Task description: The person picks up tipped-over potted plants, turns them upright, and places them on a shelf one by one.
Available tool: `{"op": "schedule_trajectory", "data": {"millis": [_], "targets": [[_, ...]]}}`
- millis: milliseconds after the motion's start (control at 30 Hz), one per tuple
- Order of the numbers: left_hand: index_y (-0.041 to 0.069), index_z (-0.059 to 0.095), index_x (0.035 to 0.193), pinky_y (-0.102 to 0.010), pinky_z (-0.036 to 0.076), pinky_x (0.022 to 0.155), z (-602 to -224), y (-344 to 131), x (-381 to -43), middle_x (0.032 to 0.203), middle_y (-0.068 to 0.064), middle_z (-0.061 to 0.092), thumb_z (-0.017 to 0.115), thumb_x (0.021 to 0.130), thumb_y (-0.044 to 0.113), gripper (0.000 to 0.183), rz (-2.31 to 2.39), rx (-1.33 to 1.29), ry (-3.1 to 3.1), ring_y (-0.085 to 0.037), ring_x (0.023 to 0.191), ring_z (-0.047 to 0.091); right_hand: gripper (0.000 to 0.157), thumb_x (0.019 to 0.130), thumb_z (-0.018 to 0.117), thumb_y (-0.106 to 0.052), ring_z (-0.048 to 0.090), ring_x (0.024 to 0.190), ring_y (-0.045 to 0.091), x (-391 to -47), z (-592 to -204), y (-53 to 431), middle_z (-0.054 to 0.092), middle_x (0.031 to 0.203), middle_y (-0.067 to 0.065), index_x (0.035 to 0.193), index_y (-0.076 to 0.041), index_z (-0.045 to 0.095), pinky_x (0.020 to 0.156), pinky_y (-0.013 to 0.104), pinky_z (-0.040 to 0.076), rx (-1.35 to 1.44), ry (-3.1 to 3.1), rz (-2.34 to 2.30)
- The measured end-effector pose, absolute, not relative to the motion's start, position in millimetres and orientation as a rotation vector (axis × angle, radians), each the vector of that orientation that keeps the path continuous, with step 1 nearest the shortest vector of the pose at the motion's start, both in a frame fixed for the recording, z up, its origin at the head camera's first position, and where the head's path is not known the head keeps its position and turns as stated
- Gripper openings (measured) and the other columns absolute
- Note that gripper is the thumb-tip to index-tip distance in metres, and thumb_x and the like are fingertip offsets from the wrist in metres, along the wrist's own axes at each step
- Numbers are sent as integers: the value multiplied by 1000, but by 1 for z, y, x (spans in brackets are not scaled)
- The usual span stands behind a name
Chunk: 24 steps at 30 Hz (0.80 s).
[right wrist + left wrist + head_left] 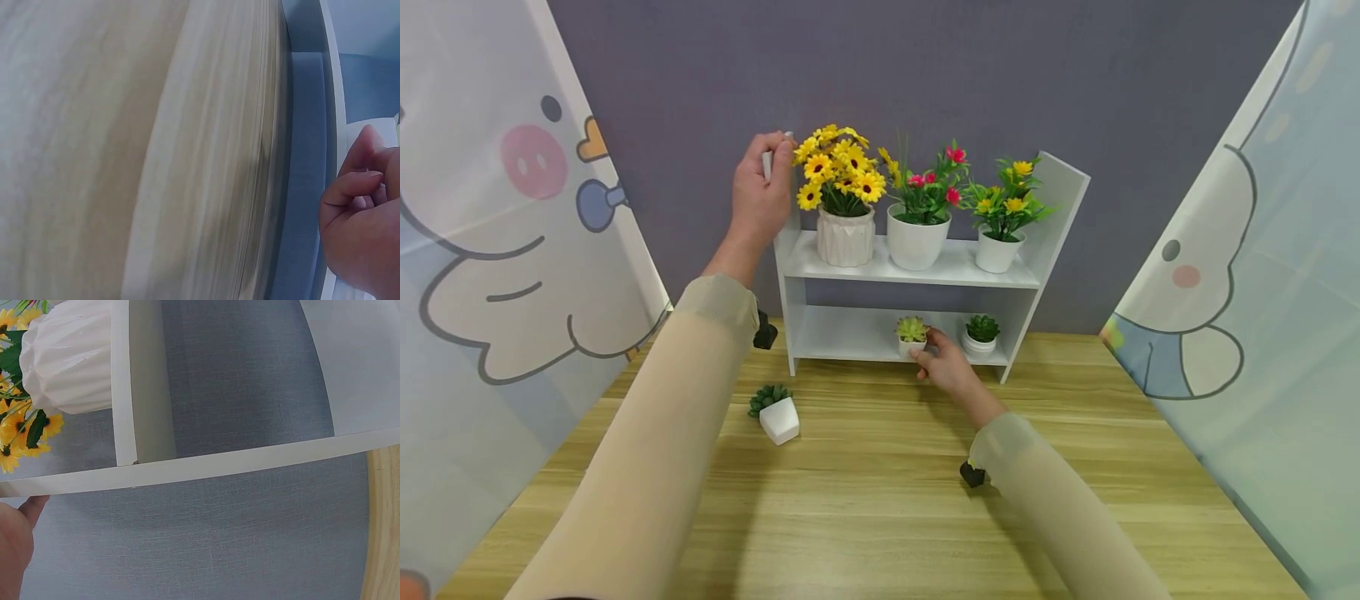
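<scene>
My left hand (763,187) grips the top of the left side panel of a white two-tier shelf (850,333); in the left wrist view only part of that hand (14,544) shows at the panel's edge. On the lower shelf, my right hand (946,360) pinches a small white pot with a light green succulent (912,329) at its right side. Up close, its thumb and curled fingers (359,194) meet the white pot (375,127) by the shelf's front edge. To the right sits a dark green succulent in a white pot (981,333).
Yellow daisies in a ribbed pot (846,237), a pink-flowered plant (919,237) and a smaller yellow-flowered plant (1000,250) line the upper shelf. A potted succulent (779,419) lies tipped on the wooden table (865,500), left of centre. Behind the shelf rises a grey wall (925,67).
</scene>
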<state>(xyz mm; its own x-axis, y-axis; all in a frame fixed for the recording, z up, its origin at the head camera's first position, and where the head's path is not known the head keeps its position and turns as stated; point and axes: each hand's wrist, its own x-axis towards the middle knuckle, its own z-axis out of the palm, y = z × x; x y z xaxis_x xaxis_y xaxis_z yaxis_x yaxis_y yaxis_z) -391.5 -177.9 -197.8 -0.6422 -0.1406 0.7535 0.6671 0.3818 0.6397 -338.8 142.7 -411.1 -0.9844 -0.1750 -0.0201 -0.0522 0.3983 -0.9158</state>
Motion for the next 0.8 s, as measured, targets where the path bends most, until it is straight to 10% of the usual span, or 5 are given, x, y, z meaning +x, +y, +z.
{"op": "schedule_trajectory", "data": {"millis": [800], "targets": [[8,62,122,-26,39,78,-198,-177,-392,117,1,63,50,118,36,30,-1332,-455,-1882,-8,78,42,80,112,67,-31,72,86,11,-336,-413,155,34,178,12,176,-13,22,72,31,53,-234,2488,-1664]]}}
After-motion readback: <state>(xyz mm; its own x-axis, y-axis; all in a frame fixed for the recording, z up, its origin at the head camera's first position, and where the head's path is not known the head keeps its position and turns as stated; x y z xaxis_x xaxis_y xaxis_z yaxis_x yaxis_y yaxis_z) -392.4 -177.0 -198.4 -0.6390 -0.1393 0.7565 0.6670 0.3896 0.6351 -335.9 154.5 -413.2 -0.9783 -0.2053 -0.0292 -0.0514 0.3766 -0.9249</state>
